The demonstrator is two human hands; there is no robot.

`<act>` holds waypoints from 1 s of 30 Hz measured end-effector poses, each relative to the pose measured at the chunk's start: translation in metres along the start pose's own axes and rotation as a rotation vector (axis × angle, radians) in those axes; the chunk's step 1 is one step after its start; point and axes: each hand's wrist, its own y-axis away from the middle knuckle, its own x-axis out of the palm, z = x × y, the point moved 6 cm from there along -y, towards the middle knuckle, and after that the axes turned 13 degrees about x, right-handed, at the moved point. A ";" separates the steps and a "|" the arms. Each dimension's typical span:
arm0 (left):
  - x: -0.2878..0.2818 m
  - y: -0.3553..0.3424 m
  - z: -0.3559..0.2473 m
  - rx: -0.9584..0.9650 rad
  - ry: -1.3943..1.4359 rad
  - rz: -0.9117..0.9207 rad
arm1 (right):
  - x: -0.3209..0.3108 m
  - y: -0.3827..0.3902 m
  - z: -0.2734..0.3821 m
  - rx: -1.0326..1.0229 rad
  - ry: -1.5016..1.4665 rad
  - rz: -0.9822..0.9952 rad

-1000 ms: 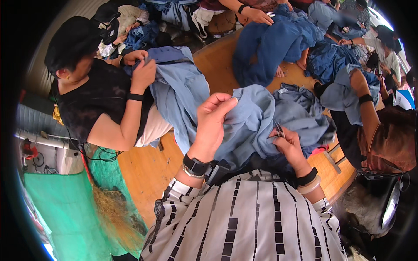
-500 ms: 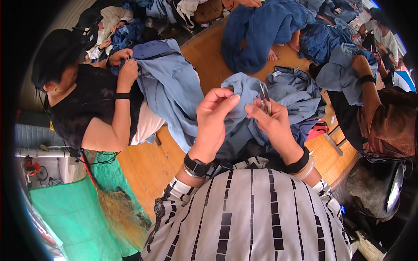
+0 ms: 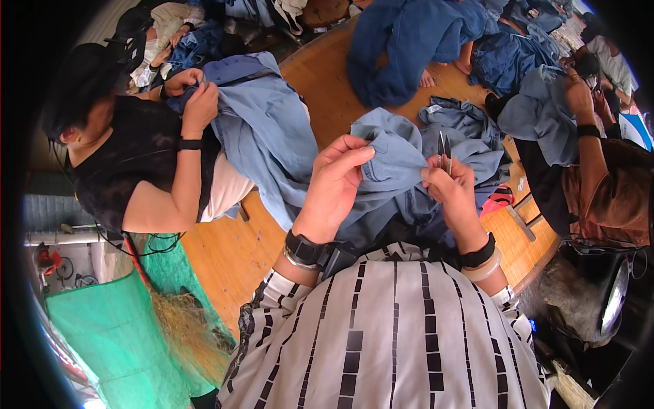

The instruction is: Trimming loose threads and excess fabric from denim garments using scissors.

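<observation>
A light blue denim garment [image 3: 390,157] is stretched between my hands, its lower part bunched over my lap. My left hand [image 3: 332,187] pinches one edge of the cloth between thumb and fingers. In my right hand [image 3: 455,194] is a pair of small metal thread snips [image 3: 444,151], blades pointing up and away from me. The thumb and fingertips of that same hand grip the other side of the cloth. A visible seam crosses the stretched part. The snips' handles are mostly hidden in my palm.
A wooden platform [image 3: 228,255] spreads around me, with a pile of denim [image 3: 463,129] just beyond my right hand. On the left a person [image 3: 136,150] handles a blue garment; another person [image 3: 593,184] sits on the right. Dark blue denim [image 3: 402,54] lies ahead beside bare feet.
My right hand has moved right with the snips and now grips the cloth, pulling it wider and tauter. The left hand keeps its pinch, almost in place.
</observation>
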 end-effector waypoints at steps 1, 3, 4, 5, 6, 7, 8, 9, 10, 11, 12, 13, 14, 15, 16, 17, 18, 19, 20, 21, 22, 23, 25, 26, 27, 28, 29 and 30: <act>0.003 -0.001 0.000 -0.006 0.000 0.001 | -0.002 -0.001 -0.003 0.015 -0.030 0.015; 0.017 -0.001 -0.011 0.103 -0.171 0.027 | -0.003 -0.001 -0.007 0.034 -0.062 0.028; 0.023 0.000 -0.013 0.100 -0.172 0.024 | -0.002 -0.001 -0.008 0.023 -0.056 0.037; 0.032 0.002 -0.019 0.157 -0.270 0.094 | -0.002 -0.002 -0.008 0.012 -0.050 0.046; 0.038 0.003 -0.022 0.214 -0.368 0.165 | -0.003 -0.003 -0.009 0.016 -0.051 0.047; 0.037 0.002 -0.022 0.212 -0.370 0.161 | -0.002 -0.004 -0.009 0.010 -0.057 0.079; 0.038 0.001 -0.028 0.332 -0.657 0.228 | 0.000 -0.004 -0.009 0.005 -0.064 0.112; 0.042 0.001 -0.032 0.450 -0.944 0.295 | 0.001 -0.003 -0.009 0.008 -0.064 0.114; 0.040 0.000 -0.031 0.450 -0.947 0.292 | 0.002 -0.002 -0.008 0.014 -0.059 0.101; 0.040 0.000 -0.032 0.517 -0.988 0.301 | 0.003 -0.001 -0.008 0.019 -0.053 0.088; 0.040 0.000 -0.033 0.585 -1.028 0.310 | 0.004 -0.001 -0.008 0.020 -0.053 0.091; 0.037 -0.001 -0.031 0.585 -1.029 0.309 | 0.004 0.000 -0.008 0.011 -0.048 0.089; 0.028 -0.002 -0.034 0.596 -0.929 0.211 | 0.004 0.000 -0.007 0.002 -0.043 0.087; 0.020 -0.003 -0.038 0.605 -0.827 0.114 | 0.004 0.001 -0.007 0.002 -0.042 0.088; 0.015 -0.002 -0.041 0.511 -0.668 -0.014 | 0.003 0.000 -0.008 0.007 -0.051 0.083; 0.010 -0.002 -0.044 0.510 -0.669 -0.013 | 0.001 0.000 -0.008 0.012 -0.061 0.078; -0.004 -0.001 -0.047 0.484 -0.734 -0.067 | -0.001 -0.001 -0.010 0.013 -0.062 0.077; -0.020 0.002 -0.054 0.464 -0.801 -0.128 | -0.002 0.000 -0.010 0.014 -0.059 0.089; -0.044 0.003 -0.052 0.373 -0.954 -0.093 | -0.001 -0.001 -0.010 0.017 -0.056 0.100; -0.059 0.006 -0.049 0.374 -0.958 -0.102 | 0.001 -0.001 -0.010 0.020 -0.054 0.109; -0.055 0.007 -0.052 0.489 -1.223 -0.026 | 0.001 0.000 -0.010 0.029 -0.070 0.106; -0.047 0.008 -0.054 0.603 -1.486 0.058 | 0.001 0.001 -0.010 0.038 -0.085 0.104; -0.049 0.016 -0.045 0.478 -1.372 0.048 | 0.000 0.003 -0.010 0.024 -0.048 0.106; -0.052 0.017 -0.038 0.410 -1.319 0.056 | -0.002 0.005 -0.009 0.007 -0.012 0.108; -0.055 0.017 -0.032 0.342 -1.265 0.064 | -0.004 0.010 -0.008 0.007 -0.009 0.111; -0.056 0.015 -0.032 0.347 -1.265 0.059 | -0.008 0.015 -0.007 -0.001 0.055 0.078; -0.059 0.013 -0.027 0.277 -1.227 0.055 | -0.014 0.021 -0.008 -0.006 0.117 0.042; -0.062 0.011 -0.022 0.207 -1.187 0.052 | -0.020 0.027 -0.009 -0.067 0.182 0.035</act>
